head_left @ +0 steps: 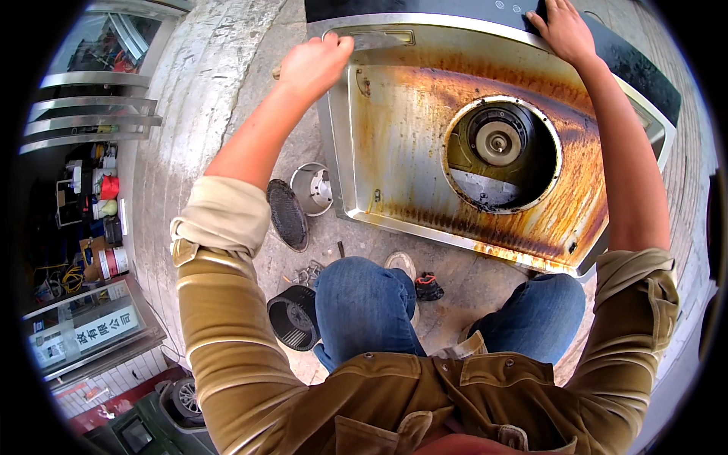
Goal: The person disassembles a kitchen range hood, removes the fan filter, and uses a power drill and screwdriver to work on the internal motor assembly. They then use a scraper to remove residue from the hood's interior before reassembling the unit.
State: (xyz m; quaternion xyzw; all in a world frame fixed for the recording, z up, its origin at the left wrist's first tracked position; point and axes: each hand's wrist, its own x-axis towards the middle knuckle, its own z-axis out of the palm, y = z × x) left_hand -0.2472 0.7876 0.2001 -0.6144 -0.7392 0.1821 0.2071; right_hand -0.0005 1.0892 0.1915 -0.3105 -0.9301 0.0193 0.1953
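A large range hood (394,152) lies before me, its steel inside streaked with brown and yellow grease. A round opening in it shows a motor (498,143). My left hand (317,67) is closed round the handle of a flat-bladed scraper (377,40) at the hood's far left corner. The blade points right, along the far inner edge. My right hand (565,32) lies on the dark front panel (629,72) at the far side, its thumb spread from the fingers and nothing seen in it. Some of its fingertips are cut off by the picture's upper edge.
Left of the hood lie a round mesh filter (288,216) and a metal cylinder (309,188). A black fan wheel (293,318) is beside my knee, near small metal parts (307,274). A black and orange item (429,287) sits between my legs. Cluttered shelves (98,205) stand far left.
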